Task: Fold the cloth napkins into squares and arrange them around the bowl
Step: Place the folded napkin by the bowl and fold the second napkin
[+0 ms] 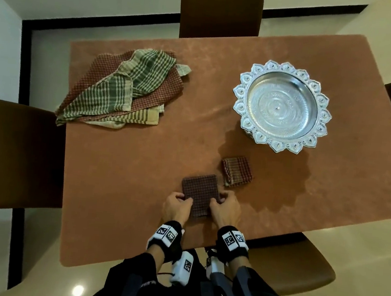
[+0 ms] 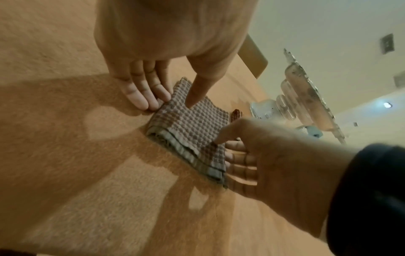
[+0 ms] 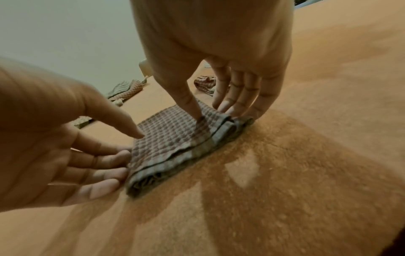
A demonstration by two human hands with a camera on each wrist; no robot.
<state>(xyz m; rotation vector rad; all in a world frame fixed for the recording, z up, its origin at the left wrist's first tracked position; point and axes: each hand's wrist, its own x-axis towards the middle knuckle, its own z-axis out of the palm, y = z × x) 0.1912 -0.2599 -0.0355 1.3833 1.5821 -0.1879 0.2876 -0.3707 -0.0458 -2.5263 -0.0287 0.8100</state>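
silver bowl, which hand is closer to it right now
Right. The right hand grips the dark checked napkin's right edge, on the side toward the silver bowl; the left hand grips its left edge, farther away.

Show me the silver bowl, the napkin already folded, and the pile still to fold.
silver bowl [image 1: 282, 106], head view, middle of the basin
folded napkin [image 1: 236, 171], head view, top face
unfolded pile [image 1: 123, 87], head view, green striped cloth on top
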